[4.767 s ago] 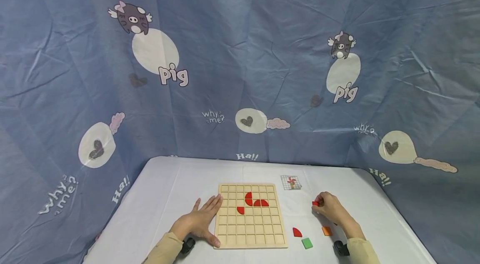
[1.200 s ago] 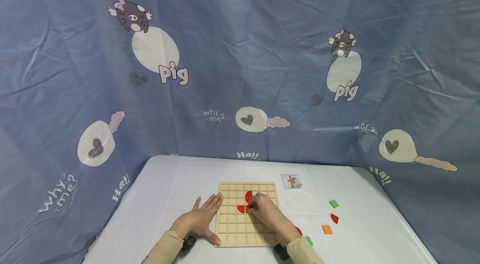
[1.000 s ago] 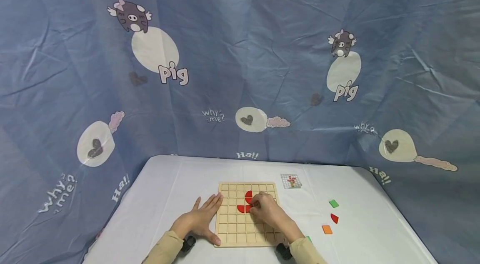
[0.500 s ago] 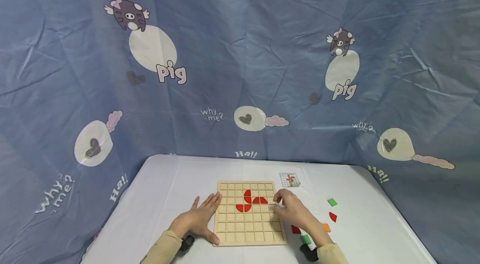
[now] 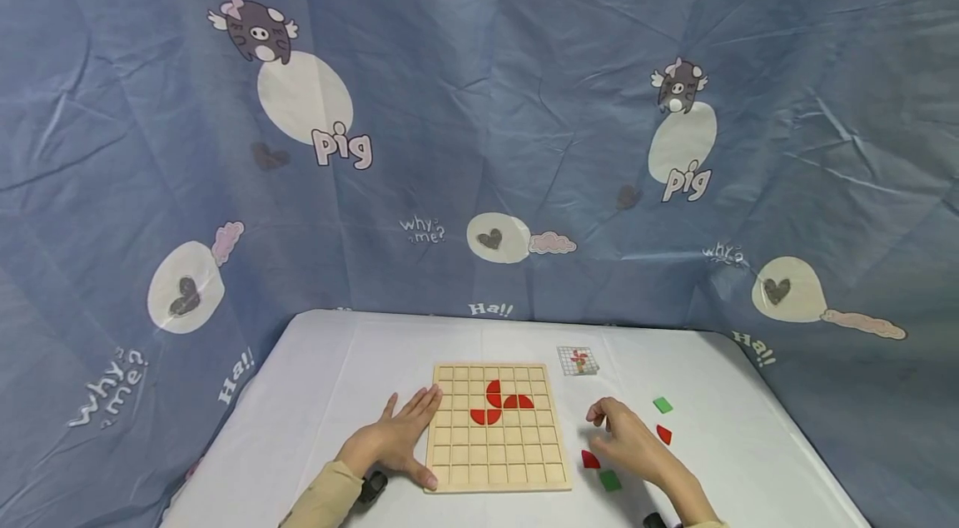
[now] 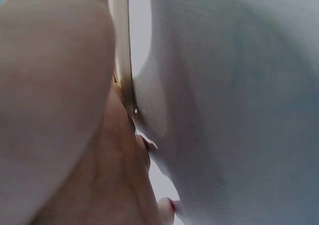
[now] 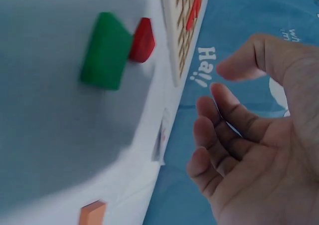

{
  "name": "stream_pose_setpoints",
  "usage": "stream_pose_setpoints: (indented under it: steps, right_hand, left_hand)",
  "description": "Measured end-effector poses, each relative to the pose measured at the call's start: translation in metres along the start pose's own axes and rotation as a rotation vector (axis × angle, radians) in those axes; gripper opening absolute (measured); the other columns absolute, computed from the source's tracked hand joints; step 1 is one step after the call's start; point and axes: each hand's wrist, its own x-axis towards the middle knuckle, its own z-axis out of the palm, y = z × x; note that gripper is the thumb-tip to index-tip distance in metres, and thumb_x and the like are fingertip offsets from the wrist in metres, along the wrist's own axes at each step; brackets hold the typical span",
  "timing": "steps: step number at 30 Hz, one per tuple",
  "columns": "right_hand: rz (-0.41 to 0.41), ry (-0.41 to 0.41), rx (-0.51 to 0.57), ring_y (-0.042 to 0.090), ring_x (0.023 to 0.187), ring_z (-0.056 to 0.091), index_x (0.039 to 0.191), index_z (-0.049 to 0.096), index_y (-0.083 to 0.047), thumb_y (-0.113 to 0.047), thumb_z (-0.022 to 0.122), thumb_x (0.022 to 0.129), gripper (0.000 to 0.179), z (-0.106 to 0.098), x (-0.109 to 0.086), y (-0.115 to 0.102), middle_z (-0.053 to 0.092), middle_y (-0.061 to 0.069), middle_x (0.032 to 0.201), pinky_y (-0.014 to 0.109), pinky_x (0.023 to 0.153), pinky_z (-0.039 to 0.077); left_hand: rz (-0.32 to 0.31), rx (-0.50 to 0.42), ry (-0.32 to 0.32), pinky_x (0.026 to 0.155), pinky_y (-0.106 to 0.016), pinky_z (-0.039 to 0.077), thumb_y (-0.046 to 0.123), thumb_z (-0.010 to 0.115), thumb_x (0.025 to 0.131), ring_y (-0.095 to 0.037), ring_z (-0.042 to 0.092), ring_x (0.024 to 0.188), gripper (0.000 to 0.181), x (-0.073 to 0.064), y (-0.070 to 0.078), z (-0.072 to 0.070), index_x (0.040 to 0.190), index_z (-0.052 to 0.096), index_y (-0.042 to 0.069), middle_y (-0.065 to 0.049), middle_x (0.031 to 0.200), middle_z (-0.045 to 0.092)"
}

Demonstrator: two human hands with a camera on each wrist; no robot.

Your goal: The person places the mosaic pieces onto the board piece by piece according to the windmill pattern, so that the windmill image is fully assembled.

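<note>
My left hand (image 5: 395, 439) lies with fingers spread along the left edge of a wooden grid board (image 5: 524, 455), fingertips and thumb touching its rim. In the left wrist view the board's side (image 6: 123, 45) runs past the hand. Several red quarter-circle pieces (image 5: 494, 417) sit in the board's upper-middle cells. To the right of the board, my right hand (image 5: 629, 440) hovers above the table, fingers loosely bent and holding nothing. Nearest to it are a red quarter-circle piece (image 5: 590, 460) and a green square (image 5: 610, 480). Thumb and fingers stand apart in the right wrist view.
Farther right lie another red piece (image 5: 664, 434) and a green piece (image 5: 663, 405). An orange block (image 7: 92, 215) shows in the right wrist view; the right arm hides it from the head camera. A pattern card (image 5: 578, 361) lies behind the board's right corner. Blue curtain surrounds the white table.
My right hand carried a red quarter-circle piece from the right onto the board, let go of it beside the lower-left red piece, then moved back right. The left hand stayed put.
</note>
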Motion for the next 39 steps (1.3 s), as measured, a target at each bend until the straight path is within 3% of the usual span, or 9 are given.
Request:
stream_pose_setpoints:
  steps: [6, 13, 23, 31, 39]
  right_hand:
    - [-0.02, -0.135, 0.007, 0.014, 0.087, 0.049, 0.104, 0.058, -0.011, -0.015, 0.076, 0.075, 0.035, 0.003, -0.008, 0.011, 0.056, -0.002, 0.096, 0.024, 0.069, 0.045]
    - [-0.052, -0.167, 0.004, 0.01, 0.084, 0.049, 0.104, 0.059, -0.013, -0.021, 0.081, 0.073, 0.038, 0.011, -0.012, 0.019, 0.056, -0.005, 0.096, 0.022, 0.069, 0.045]
    - [-0.125, -0.144, 0.054, -0.001, 0.075, 0.051, 0.095, 0.063, -0.014, -0.014, 0.076, 0.081, 0.019, 0.017, -0.011, 0.026, 0.06, -0.006, 0.089, 0.019, 0.064, 0.047]
    - [-0.073, -0.159, 0.064, 0.001, 0.07, 0.05, 0.091, 0.064, -0.011, -0.009, 0.075, 0.081, 0.015, 0.016, -0.007, 0.022, 0.06, -0.005, 0.082, 0.019, 0.058, 0.045]
    - [-0.089, -0.071, 0.023, -0.001, 0.068, 0.052, 0.087, 0.065, -0.009, -0.002, 0.073, 0.079, 0.014, 0.01, 0.004, 0.027, 0.061, -0.005, 0.08, 0.018, 0.058, 0.047]
  left_hand:
    - [0.001, -0.006, 0.001, 0.117, -0.066, 0.003, 0.072, 0.077, 0.053, -0.033, 0.009, 0.15, 0.14, 0.0, 0.001, 0.001, 0.155, 0.008, 0.005, -0.013, 0.163, 0.006]
    - [0.007, -0.001, 0.005, 0.116, -0.066, 0.003, 0.072, 0.077, 0.053, -0.033, 0.009, 0.15, 0.14, 0.0, 0.0, 0.001, 0.155, 0.008, 0.005, -0.014, 0.163, 0.006]
    - [0.002, 0.001, 0.004, 0.117, -0.066, 0.004, 0.072, 0.077, 0.052, -0.033, 0.009, 0.15, 0.14, 0.001, 0.001, 0.001, 0.155, 0.009, 0.005, -0.014, 0.163, 0.006]
    - [0.003, -0.01, -0.007, 0.117, -0.066, 0.003, 0.072, 0.077, 0.053, -0.033, 0.009, 0.15, 0.14, 0.001, 0.0, 0.001, 0.155, 0.007, 0.006, -0.013, 0.163, 0.006]
    - [0.001, -0.01, -0.005, 0.117, -0.066, 0.002, 0.071, 0.077, 0.053, -0.033, 0.009, 0.15, 0.139, 0.0, 0.0, 0.0, 0.155, 0.008, 0.006, -0.013, 0.163, 0.006]
